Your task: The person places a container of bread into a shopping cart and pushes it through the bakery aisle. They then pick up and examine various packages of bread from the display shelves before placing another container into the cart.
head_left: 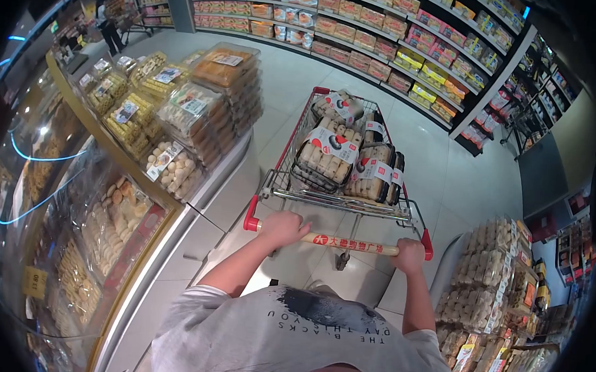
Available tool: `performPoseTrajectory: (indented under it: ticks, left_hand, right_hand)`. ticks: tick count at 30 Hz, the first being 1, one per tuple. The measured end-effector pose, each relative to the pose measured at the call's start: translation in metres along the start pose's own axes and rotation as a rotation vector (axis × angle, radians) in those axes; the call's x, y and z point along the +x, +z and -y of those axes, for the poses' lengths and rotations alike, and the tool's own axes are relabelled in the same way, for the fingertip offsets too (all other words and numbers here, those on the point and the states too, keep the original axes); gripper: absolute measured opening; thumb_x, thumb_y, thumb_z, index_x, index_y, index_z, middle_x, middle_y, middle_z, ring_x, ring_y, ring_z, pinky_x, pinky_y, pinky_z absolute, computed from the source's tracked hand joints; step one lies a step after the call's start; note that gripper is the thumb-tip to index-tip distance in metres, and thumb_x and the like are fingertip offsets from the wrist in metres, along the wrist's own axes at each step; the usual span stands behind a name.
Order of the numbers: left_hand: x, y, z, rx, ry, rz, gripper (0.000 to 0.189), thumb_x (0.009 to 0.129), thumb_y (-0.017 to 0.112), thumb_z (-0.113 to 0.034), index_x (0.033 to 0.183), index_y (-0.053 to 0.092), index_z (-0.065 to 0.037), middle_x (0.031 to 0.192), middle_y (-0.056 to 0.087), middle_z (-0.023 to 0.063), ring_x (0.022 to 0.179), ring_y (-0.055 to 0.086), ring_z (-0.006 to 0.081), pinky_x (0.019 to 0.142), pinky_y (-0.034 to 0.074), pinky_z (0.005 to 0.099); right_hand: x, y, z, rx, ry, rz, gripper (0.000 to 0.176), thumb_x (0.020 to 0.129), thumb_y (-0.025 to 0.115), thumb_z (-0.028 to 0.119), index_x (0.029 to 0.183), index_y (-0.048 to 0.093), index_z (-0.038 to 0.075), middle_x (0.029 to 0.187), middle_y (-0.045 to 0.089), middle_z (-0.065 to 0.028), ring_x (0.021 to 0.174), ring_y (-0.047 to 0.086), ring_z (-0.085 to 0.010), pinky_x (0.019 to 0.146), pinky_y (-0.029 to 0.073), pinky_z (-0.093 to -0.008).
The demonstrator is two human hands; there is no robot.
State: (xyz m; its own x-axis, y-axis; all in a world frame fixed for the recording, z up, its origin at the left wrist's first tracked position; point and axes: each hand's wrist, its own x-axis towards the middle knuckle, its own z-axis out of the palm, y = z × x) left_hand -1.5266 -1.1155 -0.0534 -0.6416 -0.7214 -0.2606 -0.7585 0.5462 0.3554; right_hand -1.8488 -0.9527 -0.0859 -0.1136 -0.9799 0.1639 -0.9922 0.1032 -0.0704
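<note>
Cart [337, 203] ahead, its handle [359, 245] inside left grip [283, 230] and right grip [411, 256].

Tiled floor [441, 163] lies open at two o'clock past the shopping cart [337, 201], while food packs [226, 81] crowd the counter [240, 157] at ten, packaged stacks [480, 270] block four, and loaded shelves [348, 69] bar twelve to one.

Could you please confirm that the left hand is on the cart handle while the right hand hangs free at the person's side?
Not quite: in the head view, the right hand is on the cart handle too, as is the left hand.
</note>
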Motion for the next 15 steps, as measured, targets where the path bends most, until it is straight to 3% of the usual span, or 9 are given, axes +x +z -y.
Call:
performPoseTrajectory:
  ticks: [9, 12, 13, 15]
  left_hand:
    - [0.123, -0.03, 0.017, 0.015, -0.1, -0.064, 0.047, 0.082, 0.042, -0.043, 0.066, 0.063, -0.005, 0.062, 0.058, 0.0159, 0.063, 0.058, 0.0329, 0.061, 0.046, 0.0433]
    - [0.16, -0.038, 0.019, 0.015, -0.162, -0.057, 0.047, 0.082, 0.042, -0.045, 0.066, 0.063, -0.006, 0.062, 0.058, 0.0159, 0.062, 0.058, 0.0328, 0.06, 0.046, 0.0435]
    - [0.187, -0.042, 0.05, -0.02, -0.164, -0.009, 0.047, 0.082, 0.042, -0.045, 0.066, 0.063, -0.006, 0.062, 0.058, 0.0158, 0.062, 0.058, 0.0327, 0.06, 0.046, 0.0436]
    - [0.206, -0.043, 0.047, -0.011, -0.207, -0.01, 0.047, 0.081, 0.042, -0.045, 0.067, 0.064, -0.006, 0.062, 0.058, 0.0153, 0.061, 0.058, 0.0326, 0.06, 0.045, 0.0439]
  right_hand:
    - [0.14, 0.028, -0.06, -0.031, -0.077, 0.059, 0.016, 0.053, 0.063, 0.019, 0.058, 0.054, 0.007, 0.061, 0.055, -0.0079, 0.057, 0.057, -0.026, 0.055, 0.047, -0.0367]
    - [0.186, 0.039, -0.081, 0.023, -0.158, -0.018, 0.016, 0.053, 0.063, 0.018, 0.053, 0.051, 0.007, 0.056, 0.053, -0.0084, 0.052, 0.054, -0.0271, 0.052, 0.045, -0.0377]
    - [0.216, 0.047, -0.069, 0.017, -0.142, 0.024, 0.016, 0.053, 0.063, 0.018, 0.053, 0.051, 0.007, 0.056, 0.053, -0.0084, 0.052, 0.055, -0.0268, 0.052, 0.045, -0.0376]
    - [0.238, 0.054, -0.087, 0.044, -0.175, 0.018, 0.016, 0.053, 0.063, 0.018, 0.054, 0.051, 0.007, 0.056, 0.053, -0.0083, 0.053, 0.055, -0.0264, 0.052, 0.045, -0.0376]
